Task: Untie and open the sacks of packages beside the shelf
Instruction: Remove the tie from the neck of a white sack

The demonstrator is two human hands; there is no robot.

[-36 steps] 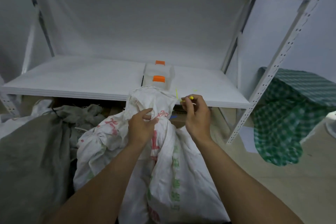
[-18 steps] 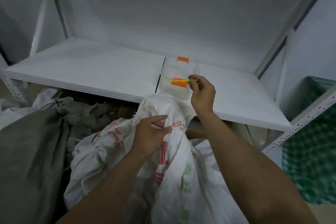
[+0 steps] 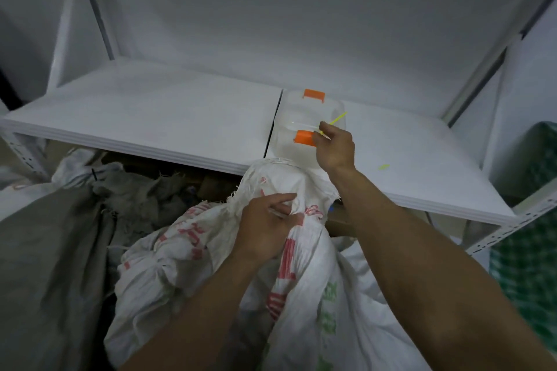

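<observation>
White sack (image 3: 301, 295) with red and green print, low down in front of shelf (image 3: 150, 117), top edge up against shelf front. Bunched neck gripped tight in left hand (image 3: 265, 226). Right hand (image 3: 334, 147) up over shelf, pinching thin yellow tie (image 3: 337, 119) in fingertips, just above clear box (image 3: 301, 114) with orange clips. Small yellow bit (image 3: 383, 166) lying on shelf, right of that hand. Grey sack (image 3: 45, 265) beside white sack, on left. Green checked bag (image 3: 530, 250) far right, past shelf post.
</observation>
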